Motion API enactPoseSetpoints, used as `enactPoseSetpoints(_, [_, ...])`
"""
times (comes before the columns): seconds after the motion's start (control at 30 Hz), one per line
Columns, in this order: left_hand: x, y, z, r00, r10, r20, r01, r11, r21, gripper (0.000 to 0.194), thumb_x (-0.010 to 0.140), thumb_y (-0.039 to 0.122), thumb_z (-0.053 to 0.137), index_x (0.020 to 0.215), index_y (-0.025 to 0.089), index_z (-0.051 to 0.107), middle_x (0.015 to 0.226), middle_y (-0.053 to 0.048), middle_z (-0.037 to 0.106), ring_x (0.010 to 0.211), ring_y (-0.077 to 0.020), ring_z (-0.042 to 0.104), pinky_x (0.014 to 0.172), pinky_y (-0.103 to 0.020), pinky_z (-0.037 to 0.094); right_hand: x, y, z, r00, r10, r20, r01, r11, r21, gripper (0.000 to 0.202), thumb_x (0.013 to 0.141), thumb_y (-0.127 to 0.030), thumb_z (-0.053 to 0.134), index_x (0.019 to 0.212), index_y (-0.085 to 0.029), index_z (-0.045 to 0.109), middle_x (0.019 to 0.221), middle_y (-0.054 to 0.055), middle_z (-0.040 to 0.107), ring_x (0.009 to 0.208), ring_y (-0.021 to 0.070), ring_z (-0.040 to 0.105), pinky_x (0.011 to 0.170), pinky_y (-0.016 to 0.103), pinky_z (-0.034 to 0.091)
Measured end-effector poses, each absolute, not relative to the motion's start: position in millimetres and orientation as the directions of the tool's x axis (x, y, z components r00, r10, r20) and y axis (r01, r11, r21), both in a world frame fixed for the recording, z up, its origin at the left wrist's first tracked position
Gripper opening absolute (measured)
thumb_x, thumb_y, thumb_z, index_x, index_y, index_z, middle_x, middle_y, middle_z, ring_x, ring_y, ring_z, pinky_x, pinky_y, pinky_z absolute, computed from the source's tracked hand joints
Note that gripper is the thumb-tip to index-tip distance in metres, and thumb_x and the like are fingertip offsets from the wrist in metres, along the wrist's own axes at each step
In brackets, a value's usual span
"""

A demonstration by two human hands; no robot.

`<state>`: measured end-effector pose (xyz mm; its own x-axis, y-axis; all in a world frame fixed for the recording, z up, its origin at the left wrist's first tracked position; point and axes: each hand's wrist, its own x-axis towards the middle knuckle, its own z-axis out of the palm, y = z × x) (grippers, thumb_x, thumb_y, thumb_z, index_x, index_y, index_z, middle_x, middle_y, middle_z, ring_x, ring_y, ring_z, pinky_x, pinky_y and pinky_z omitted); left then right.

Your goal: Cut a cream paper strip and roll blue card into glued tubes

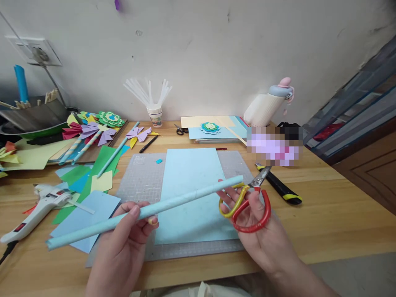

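A long, light blue rolled paper tube (182,199) slants across the view, its left end lower. My left hand (128,235) is closed around it left of its middle. My right hand (253,218) holds scissors (251,225) with one red and one yellow handle, thumb through the red loop, blades pointing up and right. The tube's right end lies by the fingertips of my right hand, near the yellow handle. Beneath the tube a light blue sheet (194,169) lies on a grey cutting mat (139,177).
At the left lie a white glue gun (49,202), coloured paper pieces (105,161) and paper flowers (111,119). Behind stand a cup of white sticks (154,115) and a bottle (269,107). A black and yellow cutter (281,187) lies at the right.
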<state>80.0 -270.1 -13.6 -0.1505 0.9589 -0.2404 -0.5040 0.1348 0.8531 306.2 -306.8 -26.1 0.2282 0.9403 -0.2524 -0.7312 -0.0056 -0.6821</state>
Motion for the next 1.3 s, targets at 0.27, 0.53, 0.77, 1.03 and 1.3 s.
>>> enactPoseSetpoints(0.27, [93.1,-283.7,-22.4,0.005,0.98,-0.201,-0.379,0.188,0.906,0.024,0.067,0.032,0.079,0.085,0.021,0.067,0.086,0.0,0.066,0.064,-0.0096,0.061,0.061,-0.018,0.054,304.4,-302.9,-39.3,0.33,0.913,-0.24,-0.64,0.029,-0.768,0.02,0.071,-0.019,0.078,0.085,-0.02,0.066,0.093,0.004,0.072,0.078,0.0139,0.065,0.071,0.029,0.056])
enactPoseSetpoints(0.53, [108.6,-280.5,-32.7,0.184,0.977,-0.107,-0.12,0.131,0.984,0.018,0.073,0.034,0.072,0.086,0.021,0.069,0.083,-0.003,0.066,0.07,-0.0149,0.062,0.067,-0.025,0.054,295.8,-309.3,-43.8,0.295,0.909,-0.293,-0.667,-0.024,-0.745,0.019,0.069,-0.022,0.08,0.084,-0.019,0.067,0.092,0.003,0.07,0.081,0.0143,0.062,0.069,0.027,0.056])
enactPoseSetpoints(0.77, [111.8,-277.5,-33.9,0.173,0.974,-0.149,-0.178,0.18,0.968,0.02,0.074,0.036,0.07,0.068,0.018,0.064,0.077,-0.003,0.061,0.063,-0.014,0.059,0.062,-0.025,0.05,293.3,-312.7,-45.4,0.283,0.914,-0.29,-0.66,-0.034,-0.751,0.016,0.074,-0.023,0.076,0.079,-0.021,0.061,0.079,-0.003,0.061,0.068,0.0112,0.059,0.061,0.025,0.052])
enactPoseSetpoints(1.03, [108.6,-278.4,-35.3,0.208,0.966,-0.156,-0.24,0.205,0.949,0.016,0.073,0.034,0.072,0.078,0.019,0.067,0.074,-0.003,0.064,0.062,-0.0137,0.06,0.064,-0.026,0.051,291.7,-308.8,-43.4,0.269,0.924,-0.273,-0.608,-0.057,-0.792,0.019,0.076,-0.028,0.075,0.08,-0.019,0.059,0.074,-0.003,0.059,0.063,0.011,0.059,0.057,0.023,0.049])
enactPoseSetpoints(1.3, [97.3,-280.2,-23.9,0.032,0.986,-0.162,-0.417,0.161,0.895,0.02,0.072,0.034,0.075,0.084,0.02,0.067,0.076,0.0,0.064,0.059,-0.0098,0.06,0.057,-0.019,0.053,306.2,-302.4,-39.6,0.37,0.898,-0.237,-0.542,0.001,-0.84,0.022,0.075,-0.036,0.074,0.078,-0.021,0.059,0.07,-0.002,0.059,0.061,0.0116,0.057,0.058,0.024,0.047])
